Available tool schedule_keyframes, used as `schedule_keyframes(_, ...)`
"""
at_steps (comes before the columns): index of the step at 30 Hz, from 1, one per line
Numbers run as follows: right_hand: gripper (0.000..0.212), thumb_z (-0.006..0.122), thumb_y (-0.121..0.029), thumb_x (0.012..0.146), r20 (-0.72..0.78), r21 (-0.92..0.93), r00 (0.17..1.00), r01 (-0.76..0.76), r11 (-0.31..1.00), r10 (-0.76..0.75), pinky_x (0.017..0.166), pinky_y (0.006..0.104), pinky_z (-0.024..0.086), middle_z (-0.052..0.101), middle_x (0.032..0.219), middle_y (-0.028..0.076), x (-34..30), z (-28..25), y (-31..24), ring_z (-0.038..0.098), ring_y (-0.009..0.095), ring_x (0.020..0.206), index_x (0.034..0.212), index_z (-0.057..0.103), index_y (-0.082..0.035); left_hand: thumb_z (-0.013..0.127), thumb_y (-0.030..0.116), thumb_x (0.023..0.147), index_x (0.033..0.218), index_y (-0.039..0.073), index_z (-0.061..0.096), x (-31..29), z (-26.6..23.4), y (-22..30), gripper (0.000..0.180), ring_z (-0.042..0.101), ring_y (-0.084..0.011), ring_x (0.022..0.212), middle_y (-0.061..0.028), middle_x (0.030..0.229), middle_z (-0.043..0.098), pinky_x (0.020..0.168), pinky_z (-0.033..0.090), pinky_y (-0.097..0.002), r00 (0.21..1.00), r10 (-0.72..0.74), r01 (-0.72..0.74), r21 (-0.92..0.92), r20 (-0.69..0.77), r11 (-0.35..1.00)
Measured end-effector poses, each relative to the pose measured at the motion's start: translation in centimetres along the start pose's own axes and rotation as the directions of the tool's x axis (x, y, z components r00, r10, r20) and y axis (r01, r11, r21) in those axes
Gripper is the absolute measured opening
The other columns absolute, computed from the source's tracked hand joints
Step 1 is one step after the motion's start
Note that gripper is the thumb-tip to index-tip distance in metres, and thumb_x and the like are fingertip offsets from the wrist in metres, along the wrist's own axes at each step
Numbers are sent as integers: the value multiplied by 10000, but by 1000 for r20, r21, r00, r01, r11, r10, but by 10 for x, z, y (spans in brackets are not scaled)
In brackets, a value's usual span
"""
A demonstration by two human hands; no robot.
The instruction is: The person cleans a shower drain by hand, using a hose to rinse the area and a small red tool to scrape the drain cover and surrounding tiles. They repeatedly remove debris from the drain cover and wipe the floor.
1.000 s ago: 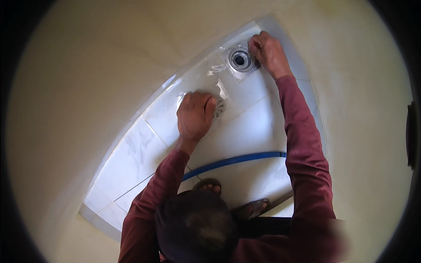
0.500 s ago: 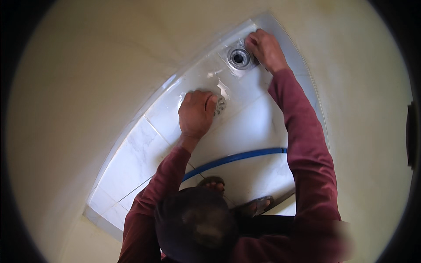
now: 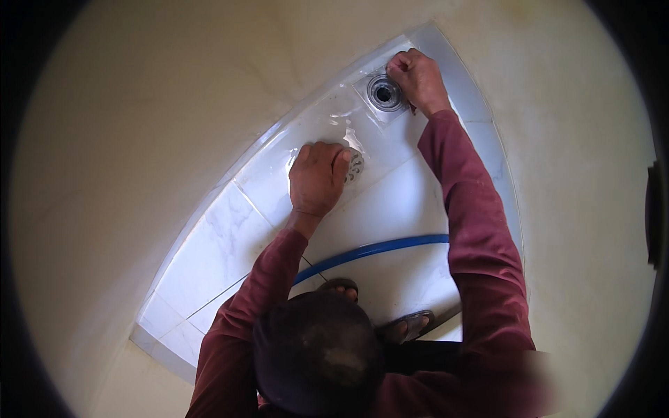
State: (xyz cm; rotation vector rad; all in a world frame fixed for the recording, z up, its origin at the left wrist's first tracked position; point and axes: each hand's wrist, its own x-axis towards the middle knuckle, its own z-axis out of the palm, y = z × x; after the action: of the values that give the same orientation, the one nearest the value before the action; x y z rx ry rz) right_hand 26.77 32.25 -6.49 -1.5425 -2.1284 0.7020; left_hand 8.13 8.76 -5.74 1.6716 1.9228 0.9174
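A round metal floor drain (image 3: 385,93) in a square plate lies uncovered near the far corner of the wet tiles. My right hand (image 3: 419,78) is closed in a pinch at the drain's far right edge; whatever the fingertips hold is hidden. A small dark reddish bit shows below that hand, too small to name. Nearer and to the left, my left hand (image 3: 318,178) is down at the floor, its curled fingers and thumb round a round, slotted drain cover (image 3: 355,167). The hand hides most of the cover.
A blue hose (image 3: 373,249) curves across the white tiled floor (image 3: 216,244) in front of my sandalled feet (image 3: 411,326). Plain beige walls (image 3: 139,139) rise on both sides. Water glistens between the cover and the drain.
My right hand has shifted slightly left round the drain's rim, fingers still pinched. My left hand stays on the drain cover. The whole view has moved a little.
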Motion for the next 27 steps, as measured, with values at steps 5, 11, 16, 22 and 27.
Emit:
schedule_keyframes(5,133,761,-134,896,2,-57,999,-46,997,46,852,420,568,720,968,180,-14,19,-15,729,329,887,961,761,-17,678,256,1027,1010,94,730,-1,0,2,171,646,-343,906,-91,935,697,812,545,-471,1000,6,-6,-1,-8,1000)
schedule_keyframes(11,112,738,-126,901,-2,-106,1000,11,994,-11,848,443,575,735,990,187,-6,-1,-18,733,362,893,954,758,-29,664,267,1037,1020,97,730,0,-1,3,183,650,-342,918,-91,963,705,819,548,-473,1000,-1,1,-9,18,1000)
schedule_keyframes(16,107,735,-138,895,16,-109,999,-35,993,37,876,486,586,749,1030,201,-14,3,-21,739,409,953,957,770,-58,654,278,1044,1016,104,729,-1,0,0,192,649,-339,921,-85,971,707,821,548,-471,1000,30,-30,3,6,1000)
schedule_keyframes(22,133,749,-134,902,176,78,956,-250,965,234,921,467,568,737,1049,183,-11,0,-29,736,374,1007,1011,805,-82,666,298,1027,980,116,716,-2,0,-3,195,630,-319,900,-69,951,697,814,542,-455,1000,27,-26,22,-13,999)
schedule_keyframes(27,72,740,-103,898,-3,-179,998,57,982,-58,880,468,561,708,1015,135,-15,0,-13,719,357,970,952,787,-106,674,292,1023,973,114,712,0,2,-3,189,622,-323,882,-70,946,697,794,540,-461,1000,24,-23,22,-13,999)
